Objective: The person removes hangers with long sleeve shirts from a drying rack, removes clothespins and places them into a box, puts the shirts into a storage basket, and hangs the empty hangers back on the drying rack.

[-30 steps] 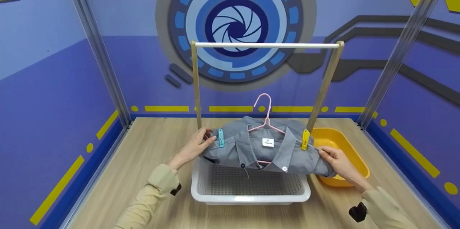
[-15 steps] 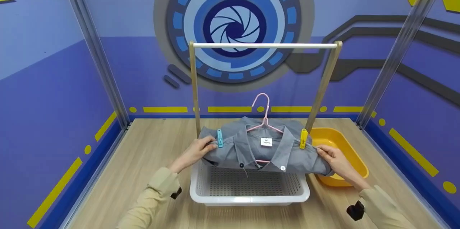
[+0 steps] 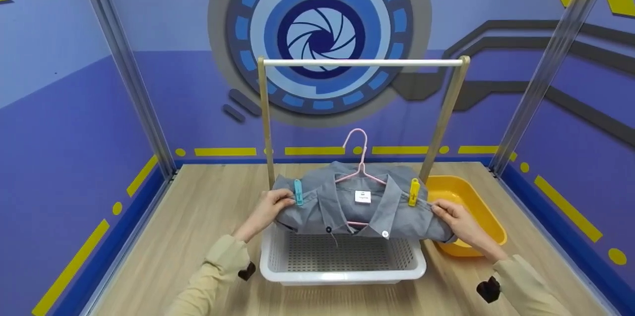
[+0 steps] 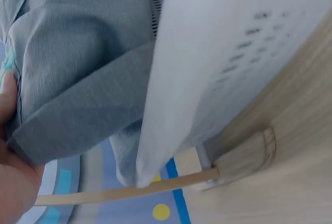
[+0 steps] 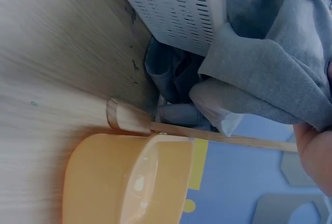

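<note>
A grey collared shirt lies over the back of a white perforated basket. Inside its collar is a pink hanger, hook upward. A blue clothespin sits on the shirt's left shoulder and a yellow clothespin on the right one. My left hand pinches the left shoulder beside the blue clothespin. With thumb and fingers, my right hand grips the right shoulder, outward of the yellow clothespin. Both wrist views show the fabric drooping past the basket's side, with the fingers partly out of frame.
Behind the shirt stands a wooden rack with a white rail. A yellow-orange tub is at the right, near the rack's post. Walls close in the wooden table at the back and both sides.
The left hand's fingers have moved down and closed on the left shoulder by the blue clothespin. The right hand keeps its hold. The view has shifted slightly.
</note>
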`<state>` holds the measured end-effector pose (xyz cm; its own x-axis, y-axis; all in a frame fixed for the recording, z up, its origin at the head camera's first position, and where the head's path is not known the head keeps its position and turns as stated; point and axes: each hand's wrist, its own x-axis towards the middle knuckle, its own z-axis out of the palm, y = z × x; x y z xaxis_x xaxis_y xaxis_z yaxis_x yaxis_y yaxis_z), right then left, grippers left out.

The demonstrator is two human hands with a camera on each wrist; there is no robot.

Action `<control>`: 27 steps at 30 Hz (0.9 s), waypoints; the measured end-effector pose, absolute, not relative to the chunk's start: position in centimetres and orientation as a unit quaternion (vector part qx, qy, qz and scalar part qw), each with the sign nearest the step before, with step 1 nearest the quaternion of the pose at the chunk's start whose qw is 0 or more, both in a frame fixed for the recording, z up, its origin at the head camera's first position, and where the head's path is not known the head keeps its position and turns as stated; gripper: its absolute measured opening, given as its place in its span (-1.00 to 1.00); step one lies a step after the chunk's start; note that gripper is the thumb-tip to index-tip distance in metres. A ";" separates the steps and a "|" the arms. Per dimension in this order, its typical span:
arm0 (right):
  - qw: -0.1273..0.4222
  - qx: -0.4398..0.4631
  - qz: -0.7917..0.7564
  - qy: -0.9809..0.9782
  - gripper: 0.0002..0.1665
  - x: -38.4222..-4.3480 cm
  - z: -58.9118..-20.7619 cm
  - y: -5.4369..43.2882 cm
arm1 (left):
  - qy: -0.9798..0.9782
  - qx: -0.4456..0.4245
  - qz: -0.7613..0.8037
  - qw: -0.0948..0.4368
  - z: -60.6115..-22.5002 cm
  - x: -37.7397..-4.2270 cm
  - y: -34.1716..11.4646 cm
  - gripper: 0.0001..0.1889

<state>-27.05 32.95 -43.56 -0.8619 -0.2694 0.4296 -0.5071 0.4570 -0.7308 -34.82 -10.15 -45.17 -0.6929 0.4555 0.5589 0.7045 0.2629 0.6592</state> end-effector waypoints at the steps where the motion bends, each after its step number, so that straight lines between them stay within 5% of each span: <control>1: 0.129 0.234 0.467 -0.843 -0.87 -27.1 -43.5 32.9 | -0.781 -0.365 -0.489 0.130 -44.8 -34.5 -10.1 -0.96; 27: 0.061 0.226 0.475 -0.849 -0.58 -30.5 -42.6 33.0 | -0.764 -0.323 -0.541 0.137 -43.8 -32.9 -9.6 -0.95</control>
<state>-30.47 33.04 -42.60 -0.8908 -0.3256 0.3170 -0.4406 0.4475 -0.7782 -32.94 -9.60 -43.83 -0.7537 0.3461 0.5587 0.6419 0.2054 0.7388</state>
